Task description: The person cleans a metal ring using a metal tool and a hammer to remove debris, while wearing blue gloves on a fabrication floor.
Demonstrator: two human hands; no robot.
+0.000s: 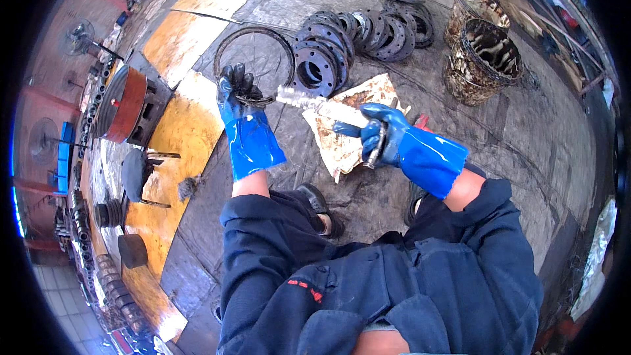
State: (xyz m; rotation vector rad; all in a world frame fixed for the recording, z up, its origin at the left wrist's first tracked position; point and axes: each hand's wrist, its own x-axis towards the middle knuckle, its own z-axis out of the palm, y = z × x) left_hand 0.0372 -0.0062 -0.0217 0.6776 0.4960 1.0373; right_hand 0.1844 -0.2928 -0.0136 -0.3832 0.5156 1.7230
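Near the middle of the frame, a pale, blurred tool (305, 100) lies left of your right hand (389, 133), its long axis running leftward and slightly up, its tip just short of the dark ring (257, 101) in your left hand (235, 100). Your left is nearer that tip, fingers curled up and bent around the ring. Your right is closed around a metal handle (375, 147), one finger pointing left; whether handle and tool join, you cannot tell.

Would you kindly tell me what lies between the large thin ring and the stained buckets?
In the head view, a cluster of dark flanges lies between the ring and buckets.
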